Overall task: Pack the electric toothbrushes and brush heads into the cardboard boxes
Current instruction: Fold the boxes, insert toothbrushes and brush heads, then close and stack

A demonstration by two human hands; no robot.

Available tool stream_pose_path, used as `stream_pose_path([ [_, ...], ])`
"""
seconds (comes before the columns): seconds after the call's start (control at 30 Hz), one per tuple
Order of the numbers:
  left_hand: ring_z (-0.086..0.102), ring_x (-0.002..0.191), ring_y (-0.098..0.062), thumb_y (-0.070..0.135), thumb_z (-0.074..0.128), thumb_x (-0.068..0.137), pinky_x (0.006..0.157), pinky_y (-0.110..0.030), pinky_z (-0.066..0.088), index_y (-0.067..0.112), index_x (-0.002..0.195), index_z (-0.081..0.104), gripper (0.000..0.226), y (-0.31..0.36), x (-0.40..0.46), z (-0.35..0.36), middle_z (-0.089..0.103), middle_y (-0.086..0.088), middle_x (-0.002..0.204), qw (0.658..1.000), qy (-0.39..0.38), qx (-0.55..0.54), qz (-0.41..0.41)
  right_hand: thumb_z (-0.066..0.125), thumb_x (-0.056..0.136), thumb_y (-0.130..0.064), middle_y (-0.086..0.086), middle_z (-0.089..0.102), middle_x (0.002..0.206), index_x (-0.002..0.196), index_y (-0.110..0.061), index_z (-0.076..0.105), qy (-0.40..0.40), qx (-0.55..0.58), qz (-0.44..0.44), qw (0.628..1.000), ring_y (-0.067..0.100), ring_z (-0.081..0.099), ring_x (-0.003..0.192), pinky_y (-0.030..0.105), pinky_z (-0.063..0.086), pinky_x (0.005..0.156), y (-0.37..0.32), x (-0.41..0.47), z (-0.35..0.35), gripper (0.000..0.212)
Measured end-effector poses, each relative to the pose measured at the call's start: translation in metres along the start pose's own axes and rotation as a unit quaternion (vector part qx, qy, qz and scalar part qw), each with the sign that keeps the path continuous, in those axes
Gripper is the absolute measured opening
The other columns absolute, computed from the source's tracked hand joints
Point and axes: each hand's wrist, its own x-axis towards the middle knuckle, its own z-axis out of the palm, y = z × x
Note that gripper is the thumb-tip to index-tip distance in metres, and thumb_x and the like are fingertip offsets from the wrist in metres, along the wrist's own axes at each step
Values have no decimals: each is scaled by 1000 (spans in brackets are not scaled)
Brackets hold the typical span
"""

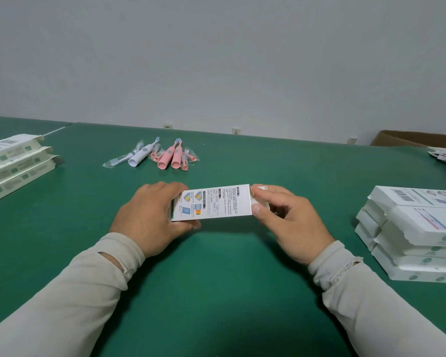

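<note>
While both hands grip it | box [213, 203] between left hand [150, 217], right hand [289, 222]

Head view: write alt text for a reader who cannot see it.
Two hands, the left hand and right hand, hold a printed white box by its ends over a green table. Beyond lie a white toothbrush and pink toothbrushes, with stacks of boxes at left and right.

Matt green felt-like table covering [216, 292]; smooth white printed cardboard box [213, 203]; glossy pink plastic toothbrush handles [171, 157] near the table's far edge, brush heads in crinkly clear plastic wrappers [116, 160]; soft beige knit sleeves [88, 292].
</note>
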Motion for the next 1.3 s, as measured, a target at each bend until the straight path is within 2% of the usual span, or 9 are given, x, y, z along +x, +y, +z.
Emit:
stream_pose_path([
  [0.17, 47, 99, -15, 69, 71, 67, 83, -42, 49, 44, 111, 52, 54, 2, 0, 2, 54, 18, 97, 1000, 2, -21, -2, 64, 96, -8, -2, 65, 111, 114, -34, 70, 8, 36, -3, 999, 3, 61, 93, 34, 52, 89, 2, 0, 4, 32],
  [0.3, 47, 97, -15, 70, 69, 67, 80, -41, 50, 44, 110, 52, 53, 2, 0, 1, 53, 18, 95, 1000, 6, -12, -4, 57, 101, -14, -16, 61, 113, 130, -26, 64, -10, -55, -47, 997, -4, 58, 101, 7, 40, 88, 1, -2, 4, 33],
  [0.37, 47, 96, -15, 72, 67, 67, 80, -41, 50, 44, 111, 52, 54, 2, 0, 1, 53, 18, 95, 1000, 10, -8, -9, 57, 100, -16, -18, 59, 120, 133, -23, 63, 10, -94, -69, 993, -6, 56, 110, 3, 37, 90, 1, -2, 3, 34],
  [0.5, 48, 97, -16, 73, 65, 68, 79, -42, 50, 42, 114, 53, 57, 8, 0, 1, 54, 16, 97, 1000, 26, -7, -15, 60, 91, -30, -18, 67, 119, 121, -48, 54, 81, -1, -43, 996, 12, 68, 99, 22, 53, 86, -6, -2, 7, 35],
  [0.6, 48, 97, -16, 72, 65, 69, 78, -42, 51, 41, 114, 53, 56, 10, -1, -1, 55, 15, 98, 1000, 25, 2, -14, 63, 88, -30, -10, 75, 104, 109, -42, 62, 117, 53, -24, 991, 18, 70, 92, 27, 57, 83, -7, -2, 12, 24],
  [0.77, 47, 100, -16, 70, 67, 70, 75, -39, 49, 42, 111, 53, 52, 13, -2, -2, 53, 17, 99, 999, 36, 26, -11, 70, 92, -14, -13, 76, 89, 94, -34, 73, 129, 50, -4, 990, 9, 70, 80, 21, 54, 72, -6, -1, 11, 20],
  [1.0, 46, 105, -16, 70, 66, 72, 73, -36, 47, 42, 115, 52, 53, 19, -4, -5, 54, 18, 105, 997, 47, 55, -15, 71, 91, -13, -8, 75, 80, 85, -25, 73, 140, 71, 37, 987, 10, 68, 72, 34, 58, 68, -7, 0, 11, 14],
  [1.17, 48, 106, -17, 71, 64, 71, 70, -34, 45, 42, 116, 52, 55, 24, -5, -5, 55, 16, 107, 995, 59, 73, -20, 68, 93, -20, -14, 76, 87, 84, -26, 76, 147, 57, 53, 986, 8, 69, 79, 43, 59, 80, -7, -1, 13, 14],
  [1.3, 50, 108, -19, 73, 60, 69, 72, -36, 47, 42, 125, 51, 65, 24, -5, -5, 58, 13, 114, 995, 78, 65, -22, 65, 96, -22, -19, 75, 105, 100, -38, 74, 115, 56, 30, 991, 7, 70, 91, 38, 58, 85, -4, -2, 24, 19],
])
